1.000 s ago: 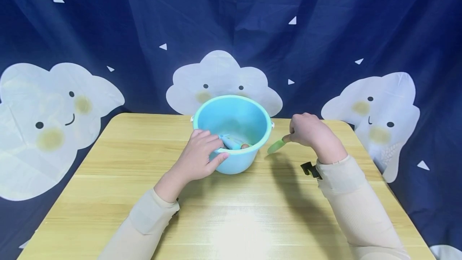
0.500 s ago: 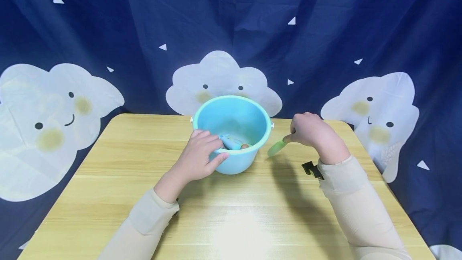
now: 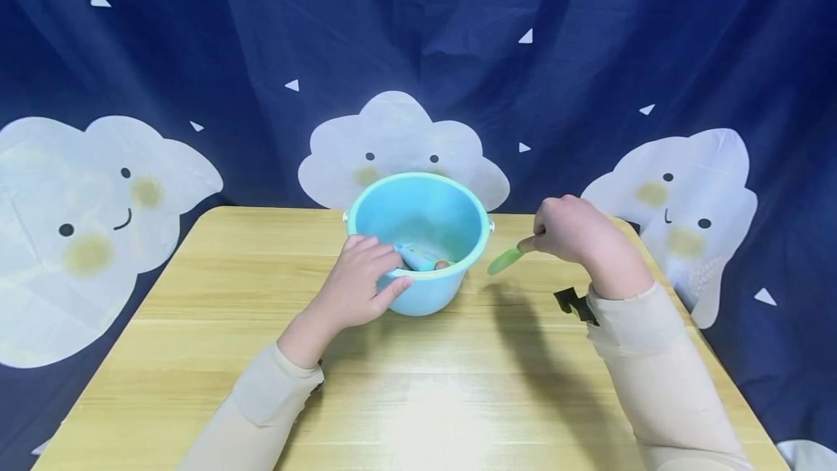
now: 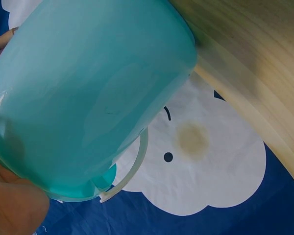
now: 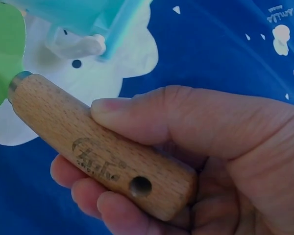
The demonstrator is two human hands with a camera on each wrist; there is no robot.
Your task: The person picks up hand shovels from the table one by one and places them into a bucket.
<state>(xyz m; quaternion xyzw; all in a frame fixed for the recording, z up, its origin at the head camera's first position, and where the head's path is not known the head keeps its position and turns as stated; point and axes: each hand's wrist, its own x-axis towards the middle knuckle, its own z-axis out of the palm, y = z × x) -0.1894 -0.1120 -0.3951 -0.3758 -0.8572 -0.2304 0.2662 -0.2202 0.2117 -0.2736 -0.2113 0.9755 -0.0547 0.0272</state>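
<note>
My left hand (image 3: 353, 283) grips the near left rim of a light blue bucket (image 3: 428, 293), fingers over the rim and thumb outside. In the left wrist view the bucket (image 4: 98, 93) fills much of the frame, with its pale handle hanging beside it. A blue item (image 3: 417, 259) lies inside the bucket; its lower part and kind are hidden. Right of the bucket, my right hand (image 3: 582, 235) holds a small garden trowel (image 3: 506, 261) above the table, its green blade pointing down-left. The right wrist view shows thumb and fingers round its wooden handle (image 5: 83, 127).
The bucket stands on a light wooden table (image 3: 216, 296) near its back edge. Behind hangs a dark blue curtain (image 3: 261, 35) with white cloud prints. A black strap clip (image 3: 574, 304) sticks out from the right sleeve cuff.
My right hand has moved slightly right and up with the trowel, away from the bucket. The left hand and the bucket stay in place.
</note>
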